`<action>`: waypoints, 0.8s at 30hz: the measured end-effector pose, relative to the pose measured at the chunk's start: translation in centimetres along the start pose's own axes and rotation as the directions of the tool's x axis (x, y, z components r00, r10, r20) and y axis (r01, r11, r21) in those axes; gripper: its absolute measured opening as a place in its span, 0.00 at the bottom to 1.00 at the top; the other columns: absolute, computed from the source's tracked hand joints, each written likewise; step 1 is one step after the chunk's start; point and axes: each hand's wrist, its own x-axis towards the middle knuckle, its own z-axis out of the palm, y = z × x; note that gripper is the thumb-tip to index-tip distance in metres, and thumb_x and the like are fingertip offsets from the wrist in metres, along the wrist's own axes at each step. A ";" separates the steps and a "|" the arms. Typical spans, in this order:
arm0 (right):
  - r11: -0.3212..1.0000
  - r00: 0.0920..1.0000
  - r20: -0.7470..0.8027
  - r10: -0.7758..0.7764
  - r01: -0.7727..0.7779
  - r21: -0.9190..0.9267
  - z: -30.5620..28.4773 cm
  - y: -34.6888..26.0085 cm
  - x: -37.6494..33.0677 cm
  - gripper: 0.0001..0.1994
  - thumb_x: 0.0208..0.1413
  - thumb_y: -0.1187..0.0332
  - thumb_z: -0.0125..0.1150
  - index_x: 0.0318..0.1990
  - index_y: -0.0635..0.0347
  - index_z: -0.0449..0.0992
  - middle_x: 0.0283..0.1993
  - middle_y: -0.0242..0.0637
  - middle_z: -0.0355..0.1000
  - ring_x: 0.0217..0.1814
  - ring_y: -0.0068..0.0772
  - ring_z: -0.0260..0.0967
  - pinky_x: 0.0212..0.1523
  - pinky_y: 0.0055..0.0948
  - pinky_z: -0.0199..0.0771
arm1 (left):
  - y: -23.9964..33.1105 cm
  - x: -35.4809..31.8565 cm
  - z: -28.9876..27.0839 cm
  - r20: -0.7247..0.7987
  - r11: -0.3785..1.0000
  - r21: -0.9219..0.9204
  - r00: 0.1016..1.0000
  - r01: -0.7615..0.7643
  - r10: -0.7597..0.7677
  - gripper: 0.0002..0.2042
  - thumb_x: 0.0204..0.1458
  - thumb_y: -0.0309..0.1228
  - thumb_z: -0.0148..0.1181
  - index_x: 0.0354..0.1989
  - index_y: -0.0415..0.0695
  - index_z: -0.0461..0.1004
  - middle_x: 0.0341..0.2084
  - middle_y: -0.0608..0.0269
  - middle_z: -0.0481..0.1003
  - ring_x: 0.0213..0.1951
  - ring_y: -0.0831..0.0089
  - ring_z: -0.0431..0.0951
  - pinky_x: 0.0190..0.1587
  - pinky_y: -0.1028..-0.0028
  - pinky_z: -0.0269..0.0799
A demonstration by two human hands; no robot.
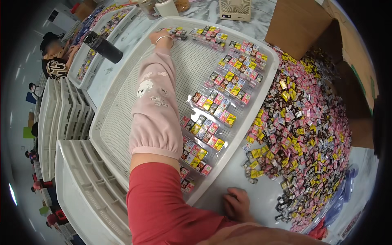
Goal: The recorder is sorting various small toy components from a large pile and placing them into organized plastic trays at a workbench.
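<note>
My left arm, in a pink sleeve cover below a red sleeve, stretches across a large white perforated tray (pixel 112 122). At the tray's far edge my left hand (pixel 157 36) has its fingers closed on the end of a clear pack (pixel 176 32) of small coloured boxes. Next to it, several more such packs (pixel 209 36) line the far and right sides of the tray in a slanting row. Close to the tray's near right edge, my right hand (pixel 237 203) rests on the table with curled fingers and nothing visible in them.
A big heap of loose small boxes (pixel 302 134), yellow, pink and black, spills from a cardboard box (pixel 302 26) on the right. Stacked white trays (pixel 87 188) stand at left. A dark bottle (pixel 103 47) and a small fan (pixel 235 9) are beyond. Another person (pixel 55 61) works far left.
</note>
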 end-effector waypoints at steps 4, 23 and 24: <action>1.000 1.000 -0.015 0.000 0.000 -0.010 0.0 -0.1 0.0 0.13 0.37 0.76 0.64 0.35 0.60 0.76 0.44 0.43 0.69 0.40 0.45 0.68 0.39 0.37 0.68 | -0.8 -0.3 -0.1 -0.033 0.992 0.099 0.996 -0.080 0.084 0.08 0.44 0.15 0.57 0.34 0.30 0.70 0.32 0.43 0.75 0.23 0.58 0.79 0.17 0.63 0.77; 1.000 0.998 -0.058 0.016 -0.018 -0.026 0.5 -0.8 -0.1 0.11 0.39 0.78 0.63 0.34 0.61 0.75 0.42 0.42 0.70 0.39 0.44 0.69 0.39 0.37 0.68 | -1.4 -3.7 -1.8 0.225 0.963 -0.037 0.942 0.266 -0.251 0.10 0.53 0.20 0.45 0.43 0.30 0.64 0.31 0.44 0.70 0.31 0.50 0.77 0.28 0.55 0.80; 0.999 0.997 -0.066 0.033 -0.035 -0.035 0.5 -0.8 -0.3 0.10 0.41 0.77 0.63 0.35 0.61 0.75 0.42 0.41 0.70 0.40 0.43 0.70 0.39 0.37 0.68 | -2.2 -3.8 -1.0 0.243 0.960 -0.027 0.934 0.278 -0.263 0.10 0.53 0.20 0.45 0.43 0.30 0.64 0.31 0.44 0.70 0.31 0.50 0.77 0.28 0.55 0.80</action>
